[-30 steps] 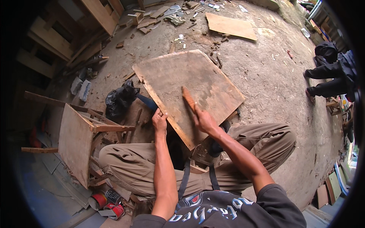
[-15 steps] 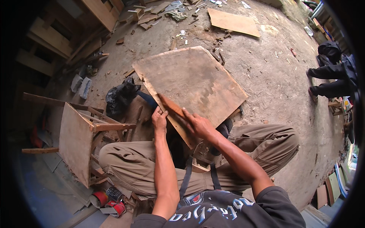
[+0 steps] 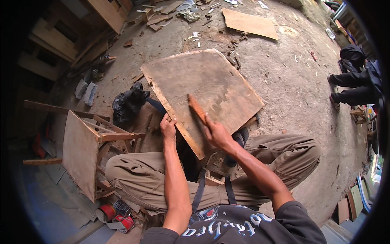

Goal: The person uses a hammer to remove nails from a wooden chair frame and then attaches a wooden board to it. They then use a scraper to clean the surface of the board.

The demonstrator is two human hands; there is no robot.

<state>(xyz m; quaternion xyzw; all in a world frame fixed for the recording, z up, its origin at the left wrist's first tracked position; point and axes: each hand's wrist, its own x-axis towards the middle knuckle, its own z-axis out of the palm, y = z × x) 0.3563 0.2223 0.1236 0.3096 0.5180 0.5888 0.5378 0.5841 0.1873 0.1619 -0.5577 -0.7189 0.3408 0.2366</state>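
Observation:
A square wooden panel (image 3: 203, 83), stained and worn, lies tilted in front of my knees. My left hand (image 3: 168, 127) is closed on its near left edge, thumb on top and fingers mostly hidden beneath. In my right hand (image 3: 218, 133) is a reddish-brown strip that looks wooden (image 3: 197, 109), slanting up and left over the panel's face. Whether the strip touches the panel all along its length, I cannot tell. Part of the panel's underside is hidden.
To my left stands a wooden frame with a board seat (image 3: 81, 152), near red tins (image 3: 106, 212). A black plastic bag (image 3: 129, 103) lies beyond it. Wood scraps (image 3: 156, 19) and a loose board (image 3: 250, 24) are on the far floor. A person in dark trousers (image 3: 352, 87) is at right.
My right hand has shifted slightly right and down, and the strip has swung away from the panel's left edge toward its middle. My left hand stays on the edge, having moved slightly.

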